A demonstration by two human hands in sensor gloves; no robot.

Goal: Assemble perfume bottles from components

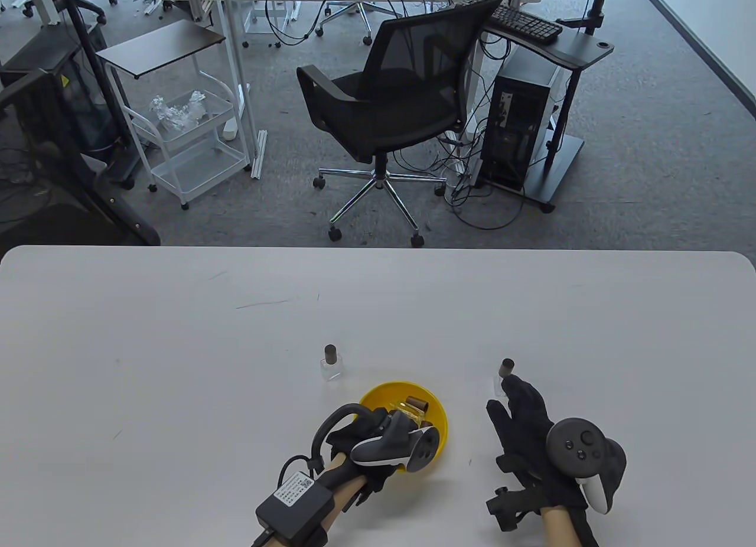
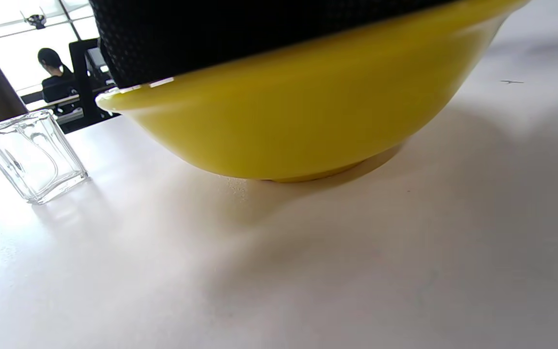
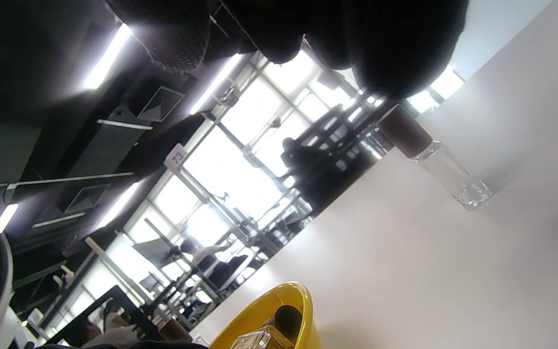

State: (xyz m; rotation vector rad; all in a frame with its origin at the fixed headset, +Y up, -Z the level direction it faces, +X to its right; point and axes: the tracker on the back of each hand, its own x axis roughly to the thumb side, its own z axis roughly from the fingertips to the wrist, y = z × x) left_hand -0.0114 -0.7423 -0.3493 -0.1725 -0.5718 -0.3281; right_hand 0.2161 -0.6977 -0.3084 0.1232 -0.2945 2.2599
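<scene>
A yellow bowl (image 1: 378,396) holds several brown caps (image 1: 417,403) and clear glass parts. My left hand (image 1: 387,432) reaches over its near rim into it; the tracker hides the fingers. In the left wrist view the glove (image 2: 211,34) lies over the bowl's rim (image 2: 308,121). A capped clear bottle (image 1: 332,364) stands upright left of the bowl, and it also shows in the left wrist view (image 2: 32,155). A second capped bottle (image 1: 506,371) stands right of the bowl. My right hand (image 1: 520,411) lies spread beside it, fingertips at its near side. The right wrist view shows this bottle (image 3: 434,160) just below the fingertips (image 3: 390,53).
The white table (image 1: 177,364) runs wide to the left and far side. Its far edge (image 1: 378,248) borders the floor, where an office chair (image 1: 396,98) stands. The bowl also shows at the bottom of the right wrist view (image 3: 279,305).
</scene>
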